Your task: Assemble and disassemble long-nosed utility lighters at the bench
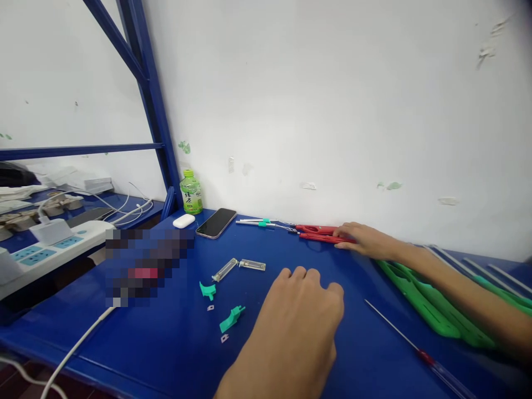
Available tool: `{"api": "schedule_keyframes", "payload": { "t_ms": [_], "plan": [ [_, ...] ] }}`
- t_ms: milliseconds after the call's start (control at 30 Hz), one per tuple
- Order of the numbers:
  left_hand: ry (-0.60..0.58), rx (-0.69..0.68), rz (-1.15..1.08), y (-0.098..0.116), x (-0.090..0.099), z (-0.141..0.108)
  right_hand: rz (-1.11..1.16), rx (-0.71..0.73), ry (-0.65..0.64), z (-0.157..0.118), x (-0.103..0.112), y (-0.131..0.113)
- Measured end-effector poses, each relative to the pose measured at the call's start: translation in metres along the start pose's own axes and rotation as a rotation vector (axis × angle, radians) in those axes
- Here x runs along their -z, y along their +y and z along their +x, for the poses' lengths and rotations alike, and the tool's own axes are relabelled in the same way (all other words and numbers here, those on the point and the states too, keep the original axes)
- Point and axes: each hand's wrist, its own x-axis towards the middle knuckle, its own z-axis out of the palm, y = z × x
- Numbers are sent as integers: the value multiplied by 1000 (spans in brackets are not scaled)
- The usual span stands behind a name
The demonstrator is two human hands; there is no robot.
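Left hand (297, 316): back upward above the near middle of the counter (174, 349), its fingers curled under in a loose fist; the fingertips are hidden, so I cannot tell whether it pinches anything.
Right hand (361, 238): reaches in from the right with fingers pointing left, the fingers and thumb bent close together at the right ends of the red pieces; I cannot tell whether it grips them or only touches.
Red pieces (322, 238): two, long and narrow, lying side by side near the wall (291, 111), with thin metal parts at their left ends.
Pale rods (249, 223): just left of the red pieces, bearing teal collars (264, 224).
Clear pieces (252, 265): two, narrow, left of the left hand, their near ends almost meeting.
Teal pieces (231, 319): two, small and curved, nearer the front edge than the clear ones.
Lilac bits (225, 338): two, tiny, one close to each teal piece.
Green shells (436, 318): long, on the right, partly behind the right forearm.
Screwdriver (424, 356): between the left hand and the shells, its thin shaft pointing away and leftward.
Far left corner: a green bottle (191, 194) upright, a white case (184, 221) and a dark-screened phone (216, 223).
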Motion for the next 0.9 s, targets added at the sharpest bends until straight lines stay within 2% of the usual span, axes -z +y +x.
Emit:
{"api": "schedule_keyframes", "payload": {
  "t_ms": [200,367,467,567,733,900],
  "plan": [
    [-3,0,-11,-2,0,-1,104,-7,-25,-17,2,-19],
    [43,55,-27,0,-4,-3,206,-15,10,-58,9,-51],
    [91,103,-35,-2,-15,-2,250,-29,49,-87,13,-76],
    [73,84,-52,-8,-33,0,278,-23,68,-104,15,-101],
    [23,32,-66,-24,-62,1,317,37,64,-107,7,-124],
    [-33,102,-39,-28,-67,12,369,29,63,-109,1,-129]
  ]
}}
